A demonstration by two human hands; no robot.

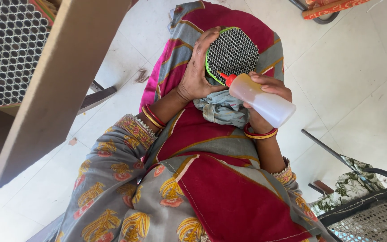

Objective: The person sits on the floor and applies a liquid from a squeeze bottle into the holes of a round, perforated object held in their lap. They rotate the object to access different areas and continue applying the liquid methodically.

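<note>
- The left hand (pixel 196 67) holds a honeycomb block (pixel 232 53), a flat bundle of small tubes with a green band around its edge. The fingers are curled over the left edge and the top of it, and the open ends of the tubes face up to the camera.
- The block is above the person's lap, on the red and grey cloth (pixel 229 197) that covers the knees. It seems to be kept a little tilted, not lying flat.
- The right hand (pixel 265 96) is closed around a squeeze bottle (pixel 265 103) of pale, half-clear plastic with a red nozzle (pixel 226 79). The bottle lies almost on its side, with the bottom toward the right.
- The tip of the nozzle is at the lower left edge of the block, touching it or just beside it; I cannot tell which one.
- In my judgement the step in hand is to put the liquid from the bottle, probably glue, on the block near its green band.
- I cannot see any liquid coming out, so I cannot say how much of the edge is done.
- The next move, I think, calls for a soft and even squeeze, with the nozzle following the edge, while the left hand turns the block slowly.
- A crumpled pale cloth (pixel 222 110) lies under both hands. A big cardboard box (pixel 45 89) with many tubes stands well apart on the left.
</note>
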